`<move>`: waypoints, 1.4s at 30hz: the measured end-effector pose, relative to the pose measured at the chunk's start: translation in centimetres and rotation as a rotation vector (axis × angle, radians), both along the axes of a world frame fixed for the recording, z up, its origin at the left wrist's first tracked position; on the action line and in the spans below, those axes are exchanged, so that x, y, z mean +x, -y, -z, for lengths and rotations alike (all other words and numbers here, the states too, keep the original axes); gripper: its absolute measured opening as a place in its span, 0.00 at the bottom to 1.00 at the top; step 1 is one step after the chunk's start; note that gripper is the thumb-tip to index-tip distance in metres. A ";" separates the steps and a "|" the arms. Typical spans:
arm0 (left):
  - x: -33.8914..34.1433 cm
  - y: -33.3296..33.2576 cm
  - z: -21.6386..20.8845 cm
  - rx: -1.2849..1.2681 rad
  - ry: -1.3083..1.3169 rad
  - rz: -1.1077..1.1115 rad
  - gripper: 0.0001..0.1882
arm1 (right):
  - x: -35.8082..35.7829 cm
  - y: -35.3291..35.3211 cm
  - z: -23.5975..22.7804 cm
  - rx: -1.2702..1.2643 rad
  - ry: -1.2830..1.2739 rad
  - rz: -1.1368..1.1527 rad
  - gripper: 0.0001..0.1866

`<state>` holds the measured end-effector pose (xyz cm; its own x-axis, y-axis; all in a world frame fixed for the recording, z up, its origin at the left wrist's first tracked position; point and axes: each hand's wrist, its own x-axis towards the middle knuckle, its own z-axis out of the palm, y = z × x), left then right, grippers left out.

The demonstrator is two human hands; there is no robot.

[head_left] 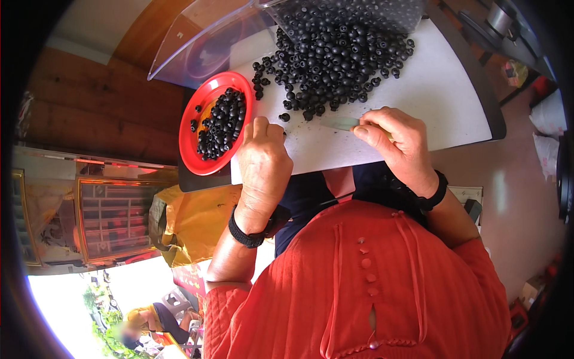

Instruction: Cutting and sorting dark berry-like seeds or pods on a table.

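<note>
My right hand (397, 140) is closed around a small knife with a pale blade (339, 122), its tip pointing left over the white board (445, 99). At the board's left side my left hand (263, 157) is closed, its fingers pinched together. A dark speck shows at those fingertips, but what they hold is mostly hidden. Just left of that hand is a red plate (186, 140) with many small black round pieces (224, 122) in it. A large heap of the same pieces (335, 63), many with a hole, spreads across the far part of the board. One loose piece (284, 117) lies between my hands.
Behind the heap, a clear plastic bin (269, 5) lies tipped, and a clear plastic wall (203, 36) rises behind the plate. The board rests on a dark tabletop (497, 119). A yellow bag (194, 221) is at my left, and another person (158, 320) sits farther off.
</note>
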<state>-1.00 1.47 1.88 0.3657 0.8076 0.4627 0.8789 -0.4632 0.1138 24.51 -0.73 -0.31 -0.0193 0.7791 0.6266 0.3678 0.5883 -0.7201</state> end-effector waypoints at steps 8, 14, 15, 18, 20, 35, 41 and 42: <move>-0.1 -1.4 0.1 -0.034 -0.057 0.020 0.09 | 0.0 0.1 -0.2 0.015 0.048 0.030 0.09; -0.2 -0.7 1.1 0.055 -0.011 0.081 0.08 | -0.1 0.1 -0.2 0.024 0.083 0.035 0.09; -0.2 -0.6 1.1 0.073 -0.024 0.062 0.08 | -0.2 0.0 -0.2 0.014 0.064 0.036 0.09; -0.4 -0.6 0.8 0.083 -0.021 0.051 0.09 | -0.1 0.0 0.0 0.001 0.051 0.021 0.09; 0.1 0.0 -0.2 -0.105 0.279 0.124 0.10 | -0.1 -0.1 -0.1 0.014 0.055 0.022 0.09; 4.2 0.3 1.8 -0.954 1.631 0.504 0.14 | 1.6 0.1 -1.0 -0.195 0.009 0.017 0.13; 4.7 0.0 2.1 -0.894 1.578 0.547 0.15 | 1.4 0.0 -0.6 -0.189 0.009 0.036 0.15; 4.7 0.0 2.2 -0.878 1.549 0.537 0.16 | 1.4 0.0 -0.6 -0.177 0.023 0.039 0.15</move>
<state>3.75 1.51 -0.28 0.3437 0.9258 0.1575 -0.4319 0.0069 0.9019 25.91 -0.77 0.25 0.0002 0.8777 0.4792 0.4052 0.4380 -0.8024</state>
